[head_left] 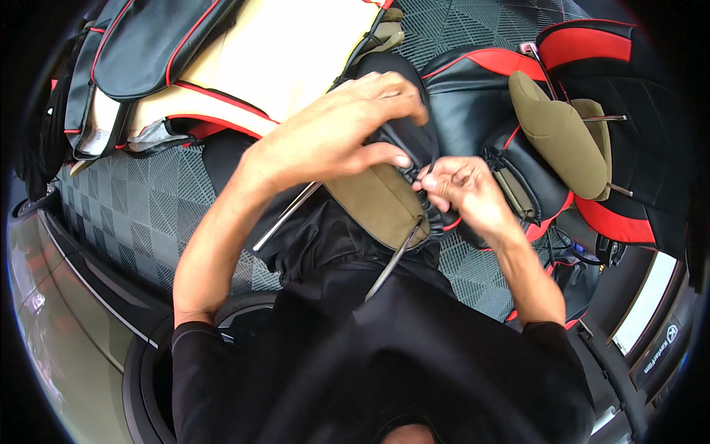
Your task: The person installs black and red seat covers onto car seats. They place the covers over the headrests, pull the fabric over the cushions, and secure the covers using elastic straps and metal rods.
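Note:
An olive-brown headrest (376, 200) lies in front of my body, its two metal posts (287, 216) pointing back toward me. A black cover (411, 142) with a gathered edge lies along its far right side. My right hand (467, 191) is closed, thumb and fingertips pinching a thin black cord at that gathered edge. Over the headrest and cover arches my left hand (344, 129), its fingers curved and well apart from the thumb. The left thumb is close to the cover; whether it touches cannot be made out. Part of the headrest is hidden beneath the left hand.
Another olive headrest (566, 144) with metal posts rests on black-and-red seat covers (473, 92) at the right. Black covers with red piping and a cream backing (274, 59) lie upper left. A car panel (63, 296) borders the lower left, above grey patterned flooring (137, 214).

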The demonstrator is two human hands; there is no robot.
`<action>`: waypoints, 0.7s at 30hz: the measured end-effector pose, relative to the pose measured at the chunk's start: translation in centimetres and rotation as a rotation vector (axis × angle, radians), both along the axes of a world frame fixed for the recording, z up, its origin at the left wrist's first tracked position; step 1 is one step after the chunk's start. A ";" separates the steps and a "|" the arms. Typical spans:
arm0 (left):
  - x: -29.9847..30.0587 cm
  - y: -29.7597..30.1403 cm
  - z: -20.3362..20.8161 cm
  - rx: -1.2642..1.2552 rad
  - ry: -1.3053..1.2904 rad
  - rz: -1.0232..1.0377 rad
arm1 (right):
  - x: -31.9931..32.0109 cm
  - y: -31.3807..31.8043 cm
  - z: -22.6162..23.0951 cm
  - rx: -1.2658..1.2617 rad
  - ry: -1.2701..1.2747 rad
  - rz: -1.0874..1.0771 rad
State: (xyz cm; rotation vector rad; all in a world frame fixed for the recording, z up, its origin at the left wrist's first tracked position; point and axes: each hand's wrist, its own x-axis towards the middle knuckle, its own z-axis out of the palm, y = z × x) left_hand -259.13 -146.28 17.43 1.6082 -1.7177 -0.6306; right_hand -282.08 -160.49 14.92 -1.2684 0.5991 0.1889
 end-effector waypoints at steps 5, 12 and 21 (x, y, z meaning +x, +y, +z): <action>0.5 -0.9 0.0 0.070 -0.047 -0.103 | 2.8 -4.9 0.1 -0.018 0.052 0.236; -1.1 -2.6 -1.2 0.096 0.040 -0.059 | 3.9 -6.3 0.7 0.012 0.049 0.332; -4.0 -2.1 -3.9 -0.118 0.137 0.207 | 3.5 -6.2 1.3 -0.155 0.048 0.232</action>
